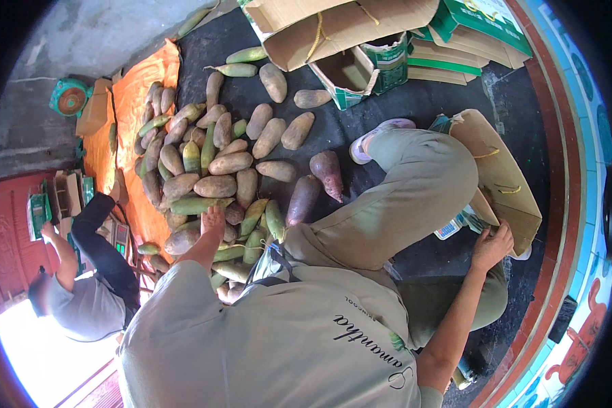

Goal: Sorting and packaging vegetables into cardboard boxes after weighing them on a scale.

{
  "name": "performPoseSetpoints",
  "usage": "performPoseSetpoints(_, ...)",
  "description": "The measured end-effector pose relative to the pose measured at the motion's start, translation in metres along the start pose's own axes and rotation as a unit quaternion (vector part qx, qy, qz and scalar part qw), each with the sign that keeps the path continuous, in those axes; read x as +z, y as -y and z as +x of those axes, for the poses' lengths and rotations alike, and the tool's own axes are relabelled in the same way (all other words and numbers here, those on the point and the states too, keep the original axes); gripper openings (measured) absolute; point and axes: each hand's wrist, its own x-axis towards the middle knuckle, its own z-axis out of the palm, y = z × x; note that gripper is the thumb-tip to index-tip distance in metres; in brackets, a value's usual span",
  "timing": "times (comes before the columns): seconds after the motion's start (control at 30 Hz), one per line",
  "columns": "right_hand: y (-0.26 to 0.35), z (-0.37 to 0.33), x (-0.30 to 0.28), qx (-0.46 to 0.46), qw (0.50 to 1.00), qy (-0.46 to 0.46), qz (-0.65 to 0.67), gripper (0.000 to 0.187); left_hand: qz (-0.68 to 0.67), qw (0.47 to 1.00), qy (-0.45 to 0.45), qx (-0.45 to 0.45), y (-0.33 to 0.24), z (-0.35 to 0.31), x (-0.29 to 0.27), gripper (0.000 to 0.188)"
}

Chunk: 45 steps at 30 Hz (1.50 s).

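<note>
Matt, rough, dusty-looking skin on brown root vegetables (pixel 215 186); smoother, faintly glossy skin on green radishes (pixel 200 205). Matt, smooth cardboard inside open carton (pixel 506 183); twisted cord handle (pixel 489 154). Crinkled, plastic-looking orange sheet (pixel 134 102). Matt, creased cloth in trousers (pixel 401 197).

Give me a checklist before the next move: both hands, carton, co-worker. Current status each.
1. Left hand at the pile: ok, fingers by a long green vegetable.
2. Left-hand grip closed: cannot tell, fingertips not clear.
3. Right hand at the cardboard carton: ok, fingers at its near edge.
4. Carton contents: cannot tell, interior only partly visible.
5. Co-worker's hand apart from both hands: ok, far left.
6. Vegetables all in one tight pile: not ok, several lie apart.
</note>
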Motion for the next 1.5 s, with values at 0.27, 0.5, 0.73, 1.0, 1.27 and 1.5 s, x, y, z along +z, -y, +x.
performPoseSetpoints(0.27,0.004,0.001,-0.006,0.007,1.0,0.0,0.02,0.043,0.012,0.991,0.128,0.025,-0.008,-0.001,-0.001,0.03)
performPoseSetpoints(0.5,-0.002,-0.002,-0.003,0.014,0.999,-0.018,0.042,0.044,0.107,0.974,0.16,0.123,0.002,-0.005,-0.036,0.034)
performPoseSetpoints(0.73,0.004,0.001,-0.009,0.015,0.996,-0.04,0.079,0.037,-0.12,0.993,0.0,-0.019,0.017,0.042,-0.117,0.06)
performPoseSetpoints(1.0,0.007,0.004,-0.013,0.031,0.992,-0.058,0.108,0.027,-0.38,0.869,-0.316,0.014,-0.005,0.03,-0.254,0.05)
performPoseSetpoints(1.27,0.009,0.004,-0.014,0.053,0.99,-0.053,0.118,0.015,-0.701,0.532,-0.446,0.167,-0.054,-0.052,-0.443,0.037)
performPoseSetpoints(1.5,0.007,0.001,-0.008,0.051,0.988,-0.074,0.124,0.009,-0.685,0.556,-0.328,0.338,-0.153,-0.052,-0.542,0.035)
